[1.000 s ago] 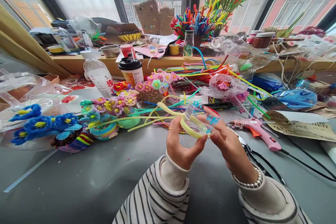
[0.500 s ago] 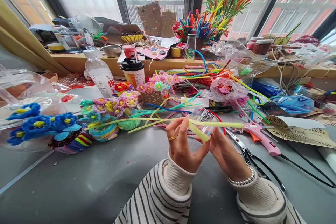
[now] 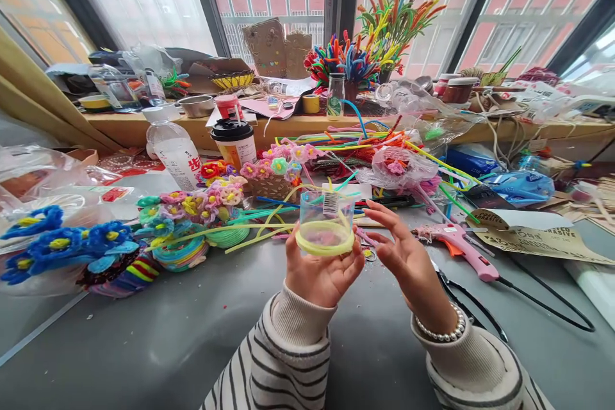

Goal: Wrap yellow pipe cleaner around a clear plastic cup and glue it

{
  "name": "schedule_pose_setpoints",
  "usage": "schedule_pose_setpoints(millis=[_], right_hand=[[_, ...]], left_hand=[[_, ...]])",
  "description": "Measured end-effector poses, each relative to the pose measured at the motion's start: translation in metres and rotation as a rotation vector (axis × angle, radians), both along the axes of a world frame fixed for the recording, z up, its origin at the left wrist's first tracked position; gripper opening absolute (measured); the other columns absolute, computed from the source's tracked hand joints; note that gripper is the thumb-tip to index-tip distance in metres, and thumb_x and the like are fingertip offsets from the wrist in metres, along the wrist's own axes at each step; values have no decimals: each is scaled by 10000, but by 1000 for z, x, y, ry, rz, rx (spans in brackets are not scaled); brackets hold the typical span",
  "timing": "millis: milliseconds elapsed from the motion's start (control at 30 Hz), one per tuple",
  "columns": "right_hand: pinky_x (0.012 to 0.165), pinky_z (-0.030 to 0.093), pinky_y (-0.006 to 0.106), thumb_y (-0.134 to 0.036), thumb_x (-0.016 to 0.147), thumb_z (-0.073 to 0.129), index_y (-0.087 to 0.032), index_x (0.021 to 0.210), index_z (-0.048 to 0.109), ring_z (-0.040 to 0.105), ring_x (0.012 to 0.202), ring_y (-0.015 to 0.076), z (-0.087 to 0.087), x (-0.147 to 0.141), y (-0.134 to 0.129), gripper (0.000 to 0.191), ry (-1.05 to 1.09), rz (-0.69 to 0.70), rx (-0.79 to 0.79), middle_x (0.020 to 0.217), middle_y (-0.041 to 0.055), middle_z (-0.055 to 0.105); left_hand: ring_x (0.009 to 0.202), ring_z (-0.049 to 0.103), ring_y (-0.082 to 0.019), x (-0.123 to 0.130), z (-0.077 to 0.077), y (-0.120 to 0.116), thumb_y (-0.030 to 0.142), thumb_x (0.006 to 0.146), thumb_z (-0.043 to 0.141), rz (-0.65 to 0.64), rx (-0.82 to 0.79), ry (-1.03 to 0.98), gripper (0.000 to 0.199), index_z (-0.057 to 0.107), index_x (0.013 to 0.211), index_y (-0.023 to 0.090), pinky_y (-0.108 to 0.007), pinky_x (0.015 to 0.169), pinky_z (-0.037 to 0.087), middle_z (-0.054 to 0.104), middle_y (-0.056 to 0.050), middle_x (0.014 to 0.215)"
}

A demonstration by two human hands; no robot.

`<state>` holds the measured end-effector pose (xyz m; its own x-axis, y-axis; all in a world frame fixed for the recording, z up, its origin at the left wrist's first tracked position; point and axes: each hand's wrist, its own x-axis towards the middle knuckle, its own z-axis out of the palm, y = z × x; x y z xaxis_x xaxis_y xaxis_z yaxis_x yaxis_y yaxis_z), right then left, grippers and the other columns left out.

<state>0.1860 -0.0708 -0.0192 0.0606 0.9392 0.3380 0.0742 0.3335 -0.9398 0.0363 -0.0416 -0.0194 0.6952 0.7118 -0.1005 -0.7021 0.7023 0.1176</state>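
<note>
Clear plastic cup (image 3: 312, 205) sits mid-frame, just above the desk (image 3: 192, 339), barcode label (image 3: 330, 203) on its wall. Pale yellow fuzzy coil (image 3: 324, 246) rings its end nearest the wearer.

Left hand (image 3: 319, 278) grasps cup and coil from below, fingers and thumb spread to either side. Right hand (image 3: 408, 262) is just right of it, fingers parted and curved, gripping nothing that I can see; looks apart from the cup.

Handling, my read: thin wall probably flexes, so light grip, spread over both sides, no pinch at one spot. Turn the cup with the left, guide the coil with right fingertips. Lay each turn snug against the last, level with the cup's end. Too tight likely dents the wall; too loose and turns could ride over or slip off. Press any raised turn down before adding more. Can't tell if the coil is glued, or where its free end is.

Yellow stems (image 3: 259, 229) run left behind the hand; can't tell if they join the coil. Pink glue gun (image 3: 468, 250) lies right of centre, black-handled scissors (image 3: 473, 301) just below it. Mind the gun's nozzle near the right hand: may be hot.
</note>
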Motion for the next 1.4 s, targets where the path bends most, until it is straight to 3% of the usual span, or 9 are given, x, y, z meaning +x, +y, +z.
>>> schedule_pose_setpoints(millis=[100, 233, 367, 533, 667, 867, 1100, 1400], right_hand=[[941, 386, 375, -422, 746, 571, -314, 1152, 494, 342, 1237, 229, 4, 1, -2, 427, -101, -34, 91, 1357, 38, 341], [948, 377, 401, -345, 733, 608, -327, 1151, 481, 335, 1237, 234, 5, 1, -4, 437, -267, -129, 217, 1347, 33, 352], [995, 311, 423, -287, 723, 622, -280, 1104, 499, 356, 1216, 237, 8, 0, -6, 400, -457, -241, 345, 1314, 56, 386], [952, 334, 433, -281, 762, 574, -253, 986, 569, 393, 1170, 250, 12, 2, -9, 226, -592, -306, 413, 1287, 71, 410], [960, 317, 432, -297, 717, 633, -253, 870, 615, 395, 1153, 257, 16, 6, -13, 160, -635, -262, 466, 1265, 51, 431], [963, 346, 438, -256, 777, 567, -259, 786, 613, 433, 1135, 236, 17, 12, -17, 47, -440, -105, 421, 1224, 25, 467], [944, 365, 469, -233, 758, 579, -249, 763, 618, 431, 1138, 256, 14, 11, -14, 42, -441, -152, 351, 1201, 53, 490], [934, 379, 425, -267, 762, 570, -233, 729, 607, 431, 1146, 241, 12, 10, -10, 60, -488, -193, 296, 1209, 55, 496]], left_hand=[[808, 629, -206, 3, -8, 1, 506, 582, 632, -109, 21, -64, 617, 539, 993, 56, -289, 783, 457, 663, -134, 847], [842, 621, -197, 6, -14, 4, 503, 610, 611, -157, 105, -115, 612, 561, 1003, 36, -275, 796, 443, 675, -140, 909], [863, 613, -180, 5, -15, 6, 540, 636, 564, -151, 128, -98, 622, 563, 1021, 50, -267, 795, 434, 675, -130, 933], [855, 611, -172, 4, -15, 6, 586, 677, 491, -127, 150, -10, 566, 594, 981, 120, -289, 797, 421, 680, -80, 904], [837, 600, -192, 4, -17, 6, 608, 716, 425, -69, 211, 23, 557, 615, 945, 138, -325, 788, 411, 673, -92, 921], [752, 578, -175, 3, -13, 6, 705, 642, 396, -133, 111, 49, 726, 604, 910, 63, -290, 727, 415, 627, -109, 764], [644, 560, -148, 3, -9, 3, 738, 646, 314, -148, 82, 9, 763, 611, 864, 70, -275, 633, 422, 608, -98, 712], [604, 486, -128, 4, -6, -1, 699, 586, 475, -152, 47, 88, 684, 602, 841, 77, -293, 632, 379, 587, -94, 742]])
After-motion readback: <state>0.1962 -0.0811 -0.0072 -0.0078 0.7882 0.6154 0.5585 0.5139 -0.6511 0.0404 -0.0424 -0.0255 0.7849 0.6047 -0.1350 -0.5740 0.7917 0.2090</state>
